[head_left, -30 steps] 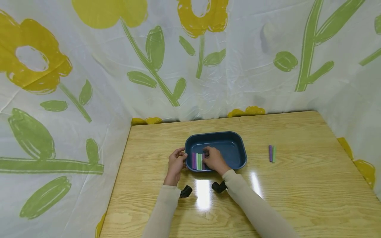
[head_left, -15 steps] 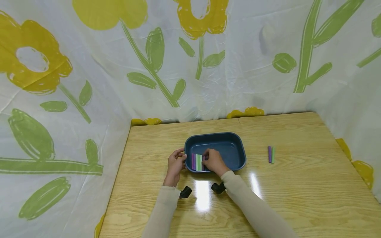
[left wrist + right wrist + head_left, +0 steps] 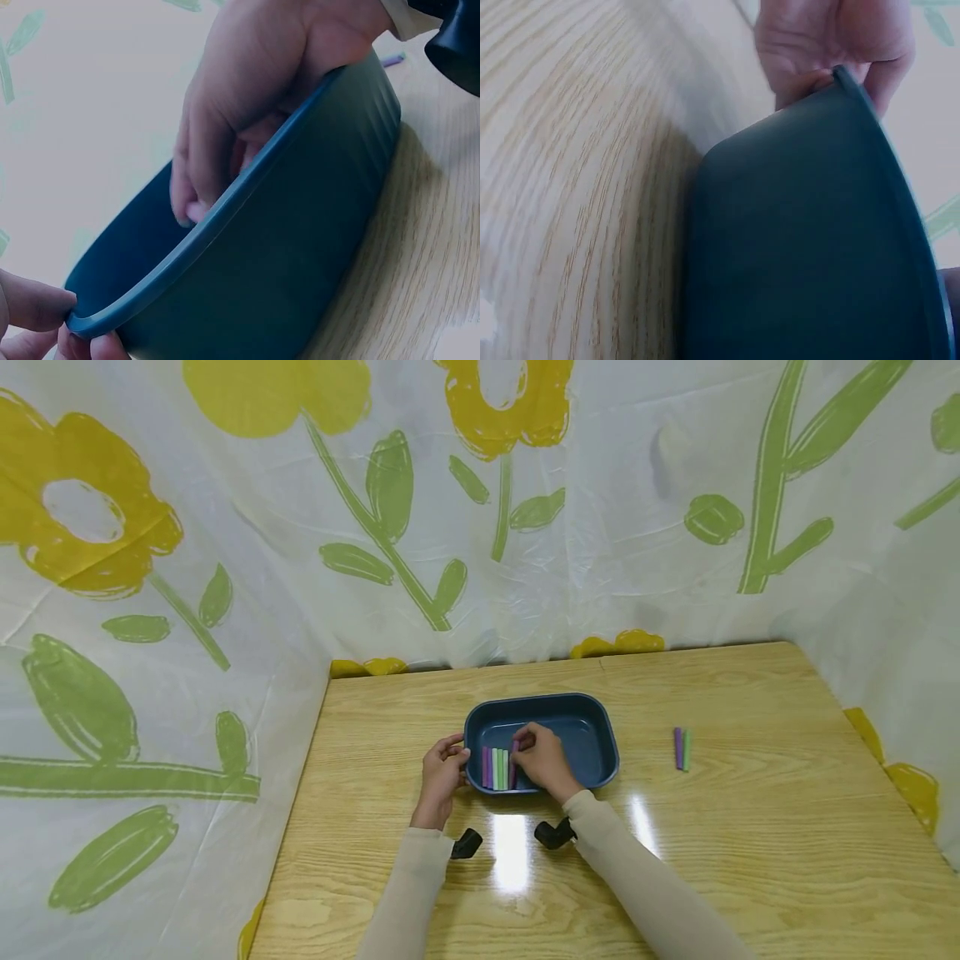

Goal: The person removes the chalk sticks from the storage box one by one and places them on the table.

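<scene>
A dark blue rectangular basin [image 3: 581, 747] stands on the table. My left hand [image 3: 440, 779] grips its left rim, thumb on one side and fingers on the other, as the left wrist view shows. Inside, along the left end, purple chalk sticks [image 3: 486, 767] and pale green chalk sticks [image 3: 500, 768] lie side by side. My right hand [image 3: 546, 763] reaches into the basin and pinches a purple chalk stick [image 3: 515, 762] at the right of that row. In the left wrist view only the tip of a chalk stick [image 3: 196, 211] shows below the right fingertips.
On the wooden table [image 3: 765, 810], right of the basin, a purple chalk stick [image 3: 678, 748] and a green one [image 3: 686, 751] lie close together. Black wrist-worn pieces [image 3: 467, 844] sit below each hand. A flower-printed curtain [image 3: 600, 543] hangs behind and beside the table.
The right hand has shifted slightly, and more of the purple chalk stick it pinches now shows, leaning beside the row. The left hand stays on the rim.
</scene>
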Motion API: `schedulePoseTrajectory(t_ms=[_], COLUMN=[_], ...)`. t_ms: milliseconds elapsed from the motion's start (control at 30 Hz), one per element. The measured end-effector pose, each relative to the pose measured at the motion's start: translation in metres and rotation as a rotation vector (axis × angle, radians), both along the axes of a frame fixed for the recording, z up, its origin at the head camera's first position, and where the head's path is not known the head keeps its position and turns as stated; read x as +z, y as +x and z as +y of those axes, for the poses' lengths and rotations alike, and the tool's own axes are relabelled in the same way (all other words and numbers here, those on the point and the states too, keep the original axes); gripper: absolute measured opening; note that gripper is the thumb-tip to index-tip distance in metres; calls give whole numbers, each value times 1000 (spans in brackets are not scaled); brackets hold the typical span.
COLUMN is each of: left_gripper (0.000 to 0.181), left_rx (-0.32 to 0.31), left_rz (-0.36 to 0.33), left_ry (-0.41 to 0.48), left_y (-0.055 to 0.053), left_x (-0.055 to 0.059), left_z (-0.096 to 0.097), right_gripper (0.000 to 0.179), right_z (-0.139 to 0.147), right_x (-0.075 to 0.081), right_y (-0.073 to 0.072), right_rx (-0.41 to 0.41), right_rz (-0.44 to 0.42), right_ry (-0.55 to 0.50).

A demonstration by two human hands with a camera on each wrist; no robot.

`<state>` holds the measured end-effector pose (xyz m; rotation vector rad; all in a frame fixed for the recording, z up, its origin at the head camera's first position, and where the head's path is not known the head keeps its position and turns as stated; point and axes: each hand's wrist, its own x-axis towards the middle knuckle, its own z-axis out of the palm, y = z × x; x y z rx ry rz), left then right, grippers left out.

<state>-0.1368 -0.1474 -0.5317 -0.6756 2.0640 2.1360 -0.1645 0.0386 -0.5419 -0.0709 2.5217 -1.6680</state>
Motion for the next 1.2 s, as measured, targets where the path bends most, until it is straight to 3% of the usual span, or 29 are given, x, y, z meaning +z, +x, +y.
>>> schedulePoseTrajectory(t_ms=[167, 300, 867, 1033, 1200], left_gripper=[36, 35, 33, 36, 38], left_rx=[0, 2, -1, -15, -21], left_rz=[1, 6, 5, 21, 24], left_ry=[-3, 0, 1, 8, 14], left_y=[0, 0, 4, 5, 4], left_x=[0, 1, -2, -3, 0], left_z=[0, 1, -2, -2, -2], right_gripper=[25, 27, 31, 32, 30], right_z=[6, 15, 89, 119, 155], right_x=[1, 9, 27, 29, 26], right_y=[2, 7, 28, 28, 28], right_rx=[-61, -81, -153, -223, -271], right_rz=[77, 61, 67, 91, 107], right_ry=[-138, -198, -256, -308, -279])
